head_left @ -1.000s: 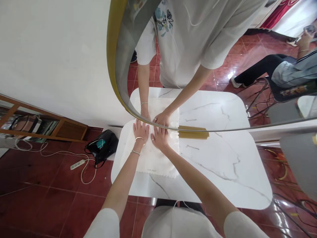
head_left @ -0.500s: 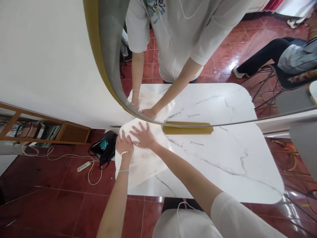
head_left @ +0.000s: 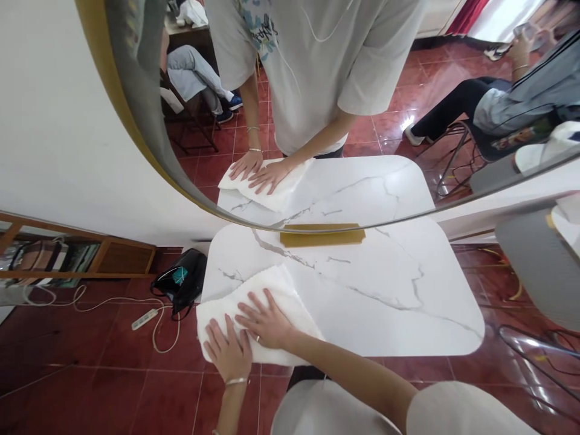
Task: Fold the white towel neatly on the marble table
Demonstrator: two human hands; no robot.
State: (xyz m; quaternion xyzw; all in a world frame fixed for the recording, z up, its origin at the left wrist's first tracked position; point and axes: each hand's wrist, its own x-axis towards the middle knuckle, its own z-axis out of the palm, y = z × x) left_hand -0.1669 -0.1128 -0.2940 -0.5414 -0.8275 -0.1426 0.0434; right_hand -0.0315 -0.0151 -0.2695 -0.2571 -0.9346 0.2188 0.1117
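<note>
A white cloth [head_left: 281,290] lies spread over the near left corner of the white marbled table [head_left: 371,320]. My left hand [head_left: 229,350] rests flat on its left part, fingers spread. Beside it, my right hand [head_left: 266,320] presses flat on the middle of the cloth, fingers apart and a ring on one of them. The two hands nearly touch. Neither hand grips the cloth; both lie on top. A crease runs along the cloth's far side.
A large gold-rimmed mirror [head_left: 308,121] stands at the table's back on a gold base [head_left: 322,235], reflecting my arms and seated people. Left on the floor are a black bag [head_left: 183,278], a power strip [head_left: 145,319] and cables. A grey chair [head_left: 539,260] stands right.
Both hands and the cloth have slid from the table's far left area toward me, to the near edge. The view has shifted slightly.
</note>
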